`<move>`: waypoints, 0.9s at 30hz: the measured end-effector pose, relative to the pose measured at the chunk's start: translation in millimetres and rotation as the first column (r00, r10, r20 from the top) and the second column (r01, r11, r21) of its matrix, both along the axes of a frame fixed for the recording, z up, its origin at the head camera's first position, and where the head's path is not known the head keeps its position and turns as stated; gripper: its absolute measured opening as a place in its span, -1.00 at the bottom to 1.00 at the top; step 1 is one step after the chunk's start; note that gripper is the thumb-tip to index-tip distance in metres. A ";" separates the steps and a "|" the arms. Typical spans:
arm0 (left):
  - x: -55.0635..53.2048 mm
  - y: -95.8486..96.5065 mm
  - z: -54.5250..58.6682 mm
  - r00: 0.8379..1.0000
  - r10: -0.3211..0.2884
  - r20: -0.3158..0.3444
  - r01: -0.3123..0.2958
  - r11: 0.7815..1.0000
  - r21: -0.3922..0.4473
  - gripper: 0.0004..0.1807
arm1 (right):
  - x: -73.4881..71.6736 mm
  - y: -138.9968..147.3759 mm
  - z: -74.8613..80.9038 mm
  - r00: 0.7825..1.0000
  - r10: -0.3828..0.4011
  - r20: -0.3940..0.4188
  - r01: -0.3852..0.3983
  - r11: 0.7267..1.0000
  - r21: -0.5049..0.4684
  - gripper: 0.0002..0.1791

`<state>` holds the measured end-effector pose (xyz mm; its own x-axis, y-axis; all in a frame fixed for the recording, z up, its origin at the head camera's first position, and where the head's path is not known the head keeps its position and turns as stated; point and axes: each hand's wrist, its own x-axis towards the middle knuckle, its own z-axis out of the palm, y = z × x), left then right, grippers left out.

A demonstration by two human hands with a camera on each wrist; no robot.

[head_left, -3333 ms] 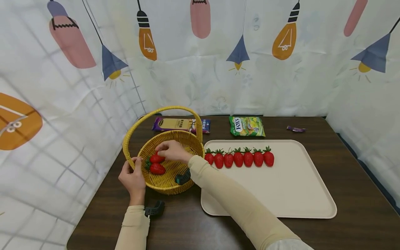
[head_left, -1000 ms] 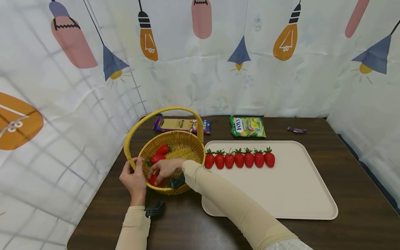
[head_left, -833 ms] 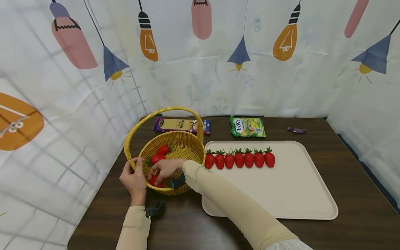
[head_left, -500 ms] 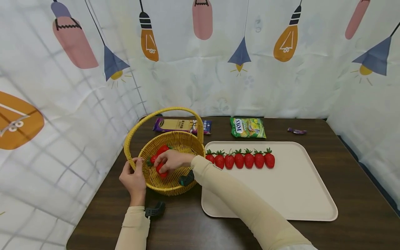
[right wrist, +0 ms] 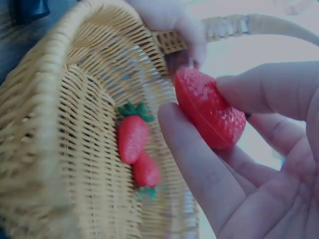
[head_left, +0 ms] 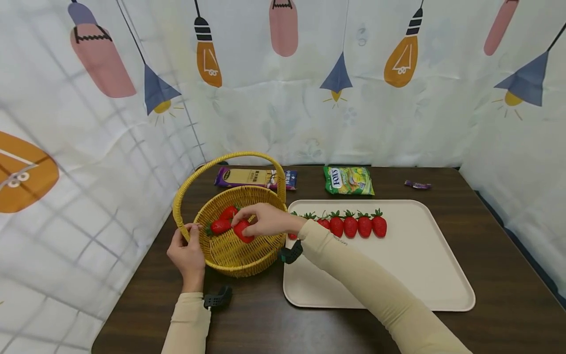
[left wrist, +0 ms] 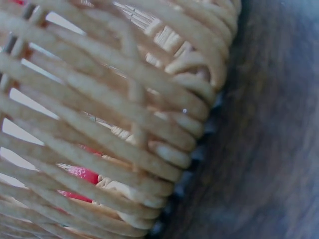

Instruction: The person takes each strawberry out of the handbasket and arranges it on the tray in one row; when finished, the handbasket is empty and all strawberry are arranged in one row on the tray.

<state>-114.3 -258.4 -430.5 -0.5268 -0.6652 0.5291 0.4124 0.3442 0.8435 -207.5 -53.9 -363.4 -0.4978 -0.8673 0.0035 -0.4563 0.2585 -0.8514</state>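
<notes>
Head view, seen from my remote seat: a strawberry is pinched between the thumb and fingers of the right hand, held over the inside of a yellow wicker basket. Its long axis, in the right wrist view, tilts from eleven o'clock to five; I cannot tell which end bears the leaves. The relation I judge to matter most: a row of strawberries, leaves at twelve and tips at six, lies at the pinched one's three o'clock, past the basket's rim on a pale tray. The right hand is the nearer to that row, its sleeve and wrist hiding part of it. At the basket's nine o'clock, the left hand grips the foot of the handle. Two loose strawberries lie inside, at nine and half past ten from the pinched one. Farther back on the dark surface, a purple packet lies at twelve, a green sweet bag at two.
</notes>
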 end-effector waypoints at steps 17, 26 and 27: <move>-8.4 -10.7 -9.8 0.998 0.039 0.041 -0.039 0.999 0.017 -0.75 | -1.4 122.4 -22.4 0.949 -0.254 0.187 0.275 0.957 -0.096 -0.68; -14.7 -16.3 -25.1 0.999 0.032 0.028 -0.033 0.999 0.030 -0.83 | -7.0 170.9 -58.3 0.933 -0.342 0.114 0.353 0.930 -0.101 -0.68; -14.5 -15.7 -24.9 0.999 0.031 0.029 -0.031 0.999 0.029 -0.83 | -7.0 175.5 -61.0 0.927 -0.358 0.108 0.369 0.923 -0.107 -0.68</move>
<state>-128.8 -274.1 -455.4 -0.5201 -0.6967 0.4941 0.3780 0.3310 0.8646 -214.6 121.5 -424.4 -0.7819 -0.6220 0.0423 -0.2757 0.2841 -0.9183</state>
